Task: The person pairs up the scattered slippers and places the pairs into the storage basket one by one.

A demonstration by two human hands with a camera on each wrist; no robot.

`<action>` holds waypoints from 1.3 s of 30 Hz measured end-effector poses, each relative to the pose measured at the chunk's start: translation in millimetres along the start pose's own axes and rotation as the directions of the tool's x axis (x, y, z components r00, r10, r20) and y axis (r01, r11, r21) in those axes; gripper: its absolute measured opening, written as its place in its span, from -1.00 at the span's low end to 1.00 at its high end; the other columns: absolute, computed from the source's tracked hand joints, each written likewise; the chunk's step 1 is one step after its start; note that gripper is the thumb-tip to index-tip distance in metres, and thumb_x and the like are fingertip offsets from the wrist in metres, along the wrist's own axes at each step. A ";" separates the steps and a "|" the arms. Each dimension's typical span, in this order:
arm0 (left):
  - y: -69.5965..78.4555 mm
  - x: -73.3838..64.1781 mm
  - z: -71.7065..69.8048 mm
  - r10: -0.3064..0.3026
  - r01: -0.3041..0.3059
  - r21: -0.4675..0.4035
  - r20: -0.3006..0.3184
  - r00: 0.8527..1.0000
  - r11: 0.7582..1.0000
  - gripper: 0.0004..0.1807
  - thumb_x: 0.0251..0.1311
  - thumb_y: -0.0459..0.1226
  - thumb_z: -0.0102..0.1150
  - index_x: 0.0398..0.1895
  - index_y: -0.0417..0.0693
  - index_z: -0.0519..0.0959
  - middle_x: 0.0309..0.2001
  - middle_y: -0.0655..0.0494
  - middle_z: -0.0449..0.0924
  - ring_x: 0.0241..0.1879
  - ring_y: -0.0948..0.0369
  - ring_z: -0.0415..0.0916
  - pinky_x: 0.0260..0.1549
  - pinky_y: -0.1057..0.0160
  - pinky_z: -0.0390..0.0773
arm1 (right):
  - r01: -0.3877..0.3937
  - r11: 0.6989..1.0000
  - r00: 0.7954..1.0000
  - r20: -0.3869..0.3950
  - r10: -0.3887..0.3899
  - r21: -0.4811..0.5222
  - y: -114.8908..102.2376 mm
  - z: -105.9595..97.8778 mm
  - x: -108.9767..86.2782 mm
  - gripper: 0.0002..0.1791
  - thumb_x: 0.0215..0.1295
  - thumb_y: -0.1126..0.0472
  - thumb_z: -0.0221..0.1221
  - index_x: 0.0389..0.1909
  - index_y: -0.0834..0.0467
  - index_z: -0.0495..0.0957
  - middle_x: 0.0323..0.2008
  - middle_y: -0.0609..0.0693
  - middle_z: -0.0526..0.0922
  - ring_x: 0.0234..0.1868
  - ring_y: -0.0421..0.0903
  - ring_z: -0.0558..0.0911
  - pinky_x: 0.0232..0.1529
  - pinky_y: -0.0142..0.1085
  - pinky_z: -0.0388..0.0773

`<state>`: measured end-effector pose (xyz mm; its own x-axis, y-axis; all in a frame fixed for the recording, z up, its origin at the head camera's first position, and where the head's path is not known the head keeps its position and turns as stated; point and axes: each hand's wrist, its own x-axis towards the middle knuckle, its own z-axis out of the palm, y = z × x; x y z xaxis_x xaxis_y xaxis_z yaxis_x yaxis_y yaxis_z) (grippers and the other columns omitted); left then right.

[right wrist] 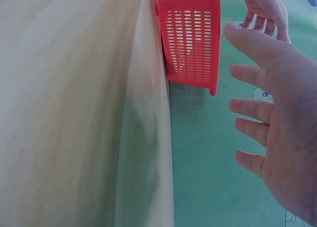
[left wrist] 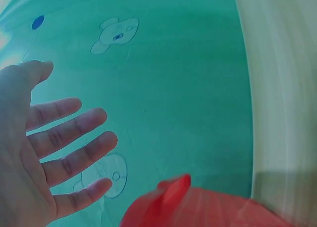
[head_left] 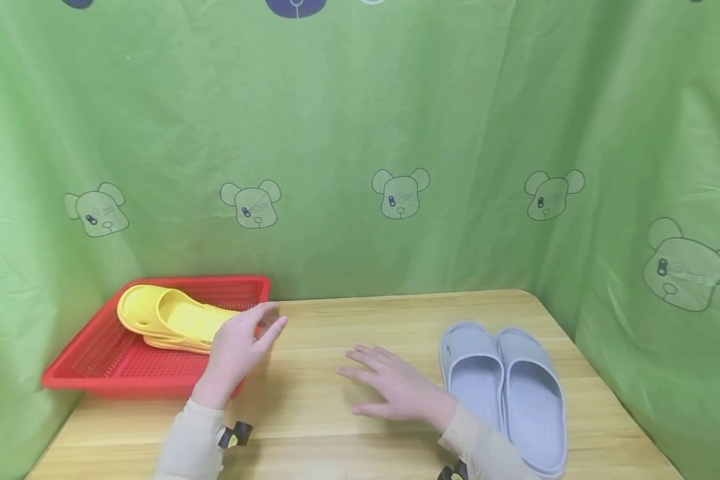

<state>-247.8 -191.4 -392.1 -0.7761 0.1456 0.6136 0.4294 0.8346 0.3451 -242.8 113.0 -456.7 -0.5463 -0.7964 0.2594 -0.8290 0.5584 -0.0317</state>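
In the head view my left hand hovers by the right side of a red plastic basket, fingers spread and nothing held. A pair of yellow slippers lies stacked inside that basket, its right end partly hidden behind the hand. My right hand is above the middle of the table, fingers apart and holding nothing. To its right, two grey slippers stand side by side, toes pointing away; the right forearm covers part of the left one. The left wrist view shows the left palm with loosely extended fingers.
The wooden table carries the basket at the left and the grey slippers at the right. A green curtain with bear drawings closes off the back and both sides.
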 end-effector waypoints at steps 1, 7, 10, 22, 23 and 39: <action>1.7 -0.6 2.0 0.007 -0.007 0.003 0.005 1.000 1.000 -0.63 0.23 -0.01 0.23 0.01 0.03 0.60 -0.28 0.16 0.74 -0.32 0.20 0.68 -0.31 0.12 0.60 | -0.002 1.000 1.000 0.003 0.002 -0.003 0.7 0.1 -2.0 -0.25 0.27 -0.31 0.09 0.44 -0.15 0.23 0.48 0.02 0.21 0.49 0.07 0.22 0.47 0.03 0.13; 9.3 -3.3 16.5 0.110 -0.110 0.034 -0.018 0.994 0.993 -0.62 0.18 -0.02 0.27 -0.02 0.00 0.63 -0.32 0.12 0.74 -0.35 0.17 0.68 -0.35 0.15 0.58 | -0.025 1.000 1.000 0.006 0.025 0.006 4.6 -0.3 -14.8 -0.24 0.25 -0.30 0.11 0.44 -0.15 0.24 0.48 0.03 0.22 0.48 0.08 0.23 0.46 0.03 0.15; 13.0 -5.9 25.0 0.177 -0.175 0.044 -0.044 0.983 0.984 -0.63 0.14 -0.03 0.30 -0.04 0.00 0.64 -0.34 0.14 0.74 -0.39 0.18 0.67 -0.41 0.21 0.58 | -0.034 0.999 0.999 0.001 0.034 0.008 6.9 0.0 -21.7 -0.24 0.25 -0.28 0.13 0.44 -0.15 0.24 0.46 0.05 0.25 0.47 0.10 0.25 0.44 0.05 0.17; 34.4 -19.1 54.2 0.326 -0.324 0.053 -0.029 0.945 0.945 -0.56 0.10 0.02 0.31 -0.02 0.01 0.62 -0.29 0.18 0.73 -0.27 0.18 0.67 -0.27 0.15 0.62 | -0.036 0.999 0.999 -0.037 0.035 -0.037 20.3 -0.4 -52.1 -0.25 0.22 -0.29 0.16 0.41 -0.15 0.28 0.44 0.05 0.30 0.43 0.09 0.32 0.38 0.07 0.27; 36.2 -20.1 55.6 0.333 -0.332 0.050 -0.026 0.942 0.942 -0.56 0.11 0.03 0.30 -0.01 0.01 0.62 -0.27 0.18 0.73 -0.25 0.18 0.67 -0.25 0.15 0.62 | -0.036 0.998 0.999 -0.042 0.034 -0.043 21.2 -0.9 -54.0 -0.25 0.21 -0.30 0.16 0.41 -0.15 0.28 0.43 0.04 0.30 0.43 0.09 0.32 0.38 0.07 0.28; 58.1 -30.5 62.0 0.314 -0.320 0.043 0.111 0.943 0.946 -0.45 0.21 0.16 0.14 0.16 0.09 0.53 0.01 0.17 0.65 0.04 0.17 0.56 0.04 0.06 0.56 | -0.090 0.993 0.990 -0.117 0.080 -0.081 34.7 -19.0 -70.7 -0.22 0.16 -0.29 0.21 0.39 -0.12 0.33 0.42 0.08 0.33 0.40 0.14 0.36 0.35 0.12 0.28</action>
<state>-227.8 -114.4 -434.8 -0.6483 0.4586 0.6078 0.6349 0.7662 0.0992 -230.6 193.1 -457.8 -0.5931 -0.7167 0.3668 -0.7644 0.6443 0.0231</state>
